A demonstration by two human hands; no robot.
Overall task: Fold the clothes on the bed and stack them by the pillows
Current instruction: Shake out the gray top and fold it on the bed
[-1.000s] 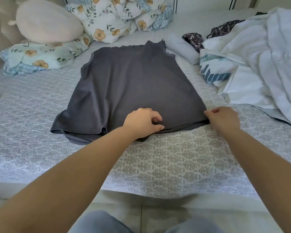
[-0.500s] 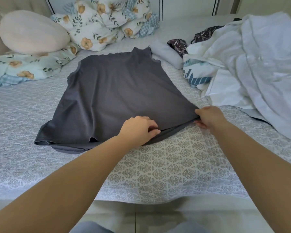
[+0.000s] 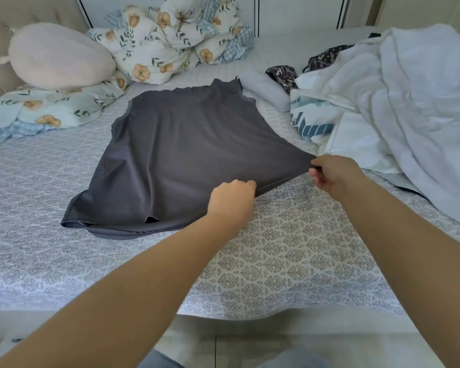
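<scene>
A dark grey sleeveless top (image 3: 186,155) lies spread on the patterned bedsheet (image 3: 290,251), neck end away from me. My left hand (image 3: 231,197) grips its near hem around the middle. My right hand (image 3: 332,173) pinches the hem's right corner, lifted a little off the sheet so the cloth is stretched between both hands. The left corner of the hem rests flat on the bed. To the right sits a heap of unfolded clothes (image 3: 398,102), mostly white, with a dark patterned piece (image 3: 282,75) at its far edge.
A round pink pillow (image 3: 56,59) and a floral pillow (image 3: 48,110) lie at the far left by the headboard. A bunched floral duvet (image 3: 175,41) sits at the back. A rolled pale cloth (image 3: 266,88) lies beside the top's neck. The bed's edge runs just in front of me.
Both hands have lifted the right part of the hem and drawn it taut. The right hand has moved up and slightly right with the corner.
</scene>
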